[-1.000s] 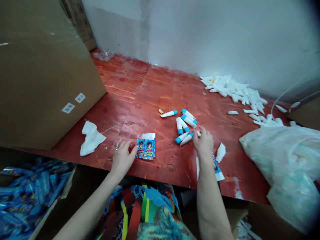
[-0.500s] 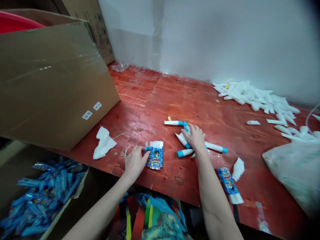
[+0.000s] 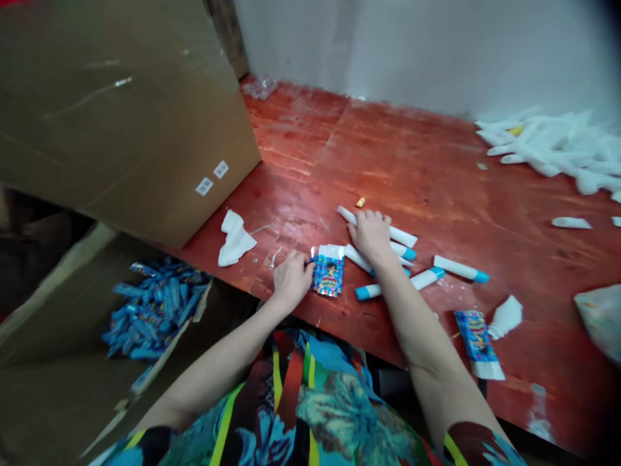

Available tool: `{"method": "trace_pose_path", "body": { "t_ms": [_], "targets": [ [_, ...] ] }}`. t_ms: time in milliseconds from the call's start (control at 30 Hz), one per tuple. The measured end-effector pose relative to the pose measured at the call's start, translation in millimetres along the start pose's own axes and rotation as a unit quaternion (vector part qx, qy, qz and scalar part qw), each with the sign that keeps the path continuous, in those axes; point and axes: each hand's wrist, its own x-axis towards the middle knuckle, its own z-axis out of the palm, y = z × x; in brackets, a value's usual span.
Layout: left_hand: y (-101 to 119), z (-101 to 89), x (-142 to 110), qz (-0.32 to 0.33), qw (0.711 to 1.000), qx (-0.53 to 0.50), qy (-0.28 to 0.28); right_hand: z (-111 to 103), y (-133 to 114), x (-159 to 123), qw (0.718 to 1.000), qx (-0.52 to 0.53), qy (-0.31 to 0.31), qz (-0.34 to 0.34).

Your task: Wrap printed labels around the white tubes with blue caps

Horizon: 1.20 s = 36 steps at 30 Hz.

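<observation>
Left hand (image 3: 294, 279) touched the packet's (image 3: 328, 276) left edge, right hand (image 3: 371, 234) covered tubes (image 3: 403, 237) right of it, both grips unclear.

The location appears to be a packing workshop. Indicators are a worn, red-stained plywood surface (image 3: 412, 168) against a plain wall (image 3: 427, 52), a large cardboard carton (image 3: 121, 136) at upper left, and an open box (image 3: 48, 375) at lower left containing many blue packets (image 3: 150, 310). Loose white pieces (image 3: 557, 149) are heaped at upper right.
</observation>
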Motion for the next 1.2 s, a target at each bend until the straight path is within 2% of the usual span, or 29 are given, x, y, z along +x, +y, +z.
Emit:
{"method": "trace_pose_path", "body": {
  "t_ms": [67, 133, 200, 267, 333, 367, 433, 467, 500, 533, 600, 633, 700, 767, 800, 833, 900, 967, 1033, 1100, 1133, 1200],
  "targets": [
    [-4, 1.5, 4, -0.001, 0.998, -0.060, 0.018, 0, -4, -16, 0.999, 0.028, 0.030, -0.015],
    [-9, 3.7, 9, -0.017, 0.986, -0.162, 0.038, -4, -1, -35, 0.990, 0.110, 0.086, -0.024],
    [-13, 5.4, 11, -0.049, 0.951, -0.304, 0.043, -12, 5, -58, 0.961, 0.235, 0.144, -0.009],
    [-14, 5.4, 11, -0.093, 0.892, -0.442, 0.013, -18, 10, -84, 0.914, 0.375, 0.155, 0.037],
    [-12, 3.8, 8, -0.131, 0.835, -0.534, -0.025, -22, 8, -112, 0.851, 0.509, 0.091, 0.093],
    [-10, 2.6, 6, -0.142, 0.815, -0.561, -0.039, -21, 5, -124, 0.811, 0.571, 0.049, 0.116],
    [-5, 0.2, 4, -0.144, 0.793, -0.590, -0.050, -18, -5, -145, 0.731, 0.669, -0.023, 0.136],
    [-2, -0.6, 3, -0.138, 0.788, -0.598, -0.048, -14, -10, -152, 0.702, 0.698, -0.042, 0.132],
    [0, -1.2, 3, -0.129, 0.785, -0.604, -0.046, -10, -15, -157, 0.690, 0.712, -0.045, 0.122],
    [3, -1.4, 4, -0.118, 0.784, -0.608, -0.045, -6, -20, -160, 0.692, 0.712, -0.036, 0.109],
    [7, -0.8, 5, -0.095, 0.781, -0.615, -0.046, 3, -26, -161, 0.727, 0.681, 0.008, 0.087],
    [9, -0.3, 6, -0.082, 0.779, -0.619, -0.047, 6, -28, -159, 0.753, 0.652, 0.041, 0.080],
    [11, 0.9, 7, -0.054, 0.775, -0.627, -0.050, 6, -28, -155, 0.823, 0.556, 0.101, 0.061],
    [13, 1.5, 7, -0.020, 0.774, -0.631, -0.038, 0, -25, -153, 0.898, 0.408, 0.157, 0.042],
    [13, 1.4, 7, -0.002, 0.775, -0.632, -0.028, -6, -23, -153, 0.926, 0.324, 0.191, 0.039],
    [13, 0.9, 6, 0.015, 0.774, -0.632, -0.017, -13, -22, -155, 0.941, 0.249, 0.228, 0.040],
    [13, -0.9, 5, 0.045, 0.770, -0.636, -0.002, -25, -21, -158, 0.938, 0.176, 0.295, 0.051],
    [13, -2.9, 2, 0.069, 0.760, -0.646, -0.002, -34, -26, -161, 0.920, 0.243, 0.301, 0.072],
    [15, -4.5, 0, 0.082, 0.751, -0.655, -0.012, -36, -37, -161, 0.881, 0.408, 0.211, 0.110],
    [17, -5.3, -3, 0.080, 0.750, -0.656, -0.026, -33, -49, -159, 0.815, 0.553, 0.098, 0.144],
    [18, -5.5, -5, 0.072, 0.752, -0.655, -0.031, -30, -56, -157, 0.785, 0.597, 0.060, 0.153],
    [19, -6.1, -9, 0.044, 0.757, -0.651, -0.036, -25, -66, -155, 0.756, 0.633, 0.040, 0.163]
  ]
}}
